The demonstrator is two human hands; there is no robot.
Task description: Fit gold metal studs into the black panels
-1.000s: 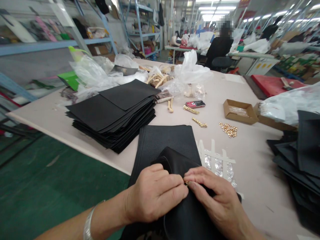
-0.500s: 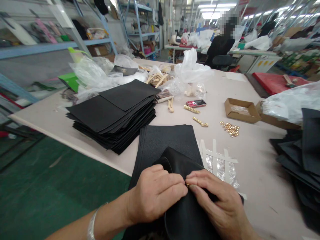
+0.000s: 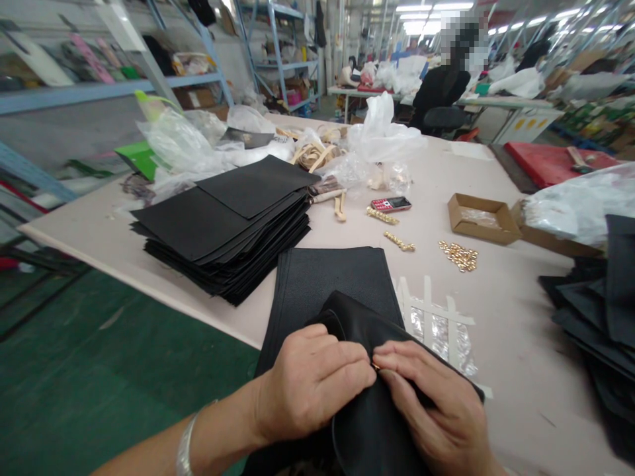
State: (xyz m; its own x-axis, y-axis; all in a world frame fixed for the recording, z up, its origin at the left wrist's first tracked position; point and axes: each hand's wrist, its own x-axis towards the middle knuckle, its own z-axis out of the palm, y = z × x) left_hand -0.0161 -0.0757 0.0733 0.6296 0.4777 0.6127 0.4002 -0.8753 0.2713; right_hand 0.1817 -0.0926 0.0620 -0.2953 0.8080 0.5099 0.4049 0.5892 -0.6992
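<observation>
Folded black leather [image 3: 362, 330] is bunched up between my two hands. My left hand [image 3: 317, 380] is closed on it from the left, fingers curled under and the thumb side against the fold. From the right, my right hand [image 3: 431, 396] pinches the leather with thumb and fingertips. A tiny gold metal piece [image 3: 376, 367] peeks out where the fingertips of both hands meet; most of it is hidden. Under the hands lie flat black leather sheets [image 3: 337, 271], stacked on the table.
A tall stack of black panels [image 3: 223, 211] stands to the left. Small gold pieces [image 3: 459, 256] lie loose on the table [image 3: 516, 317], near gold strips [image 3: 399, 241], a phone [image 3: 391, 204] and a cardboard box [image 3: 483, 228]. More black pieces [image 3: 590, 311] are at right. A person [image 3: 441, 86] sits beyond.
Both hands keep their grip on the leather around the gold piece, with only a very slight shift to the right. The things on the table have not been moved.
</observation>
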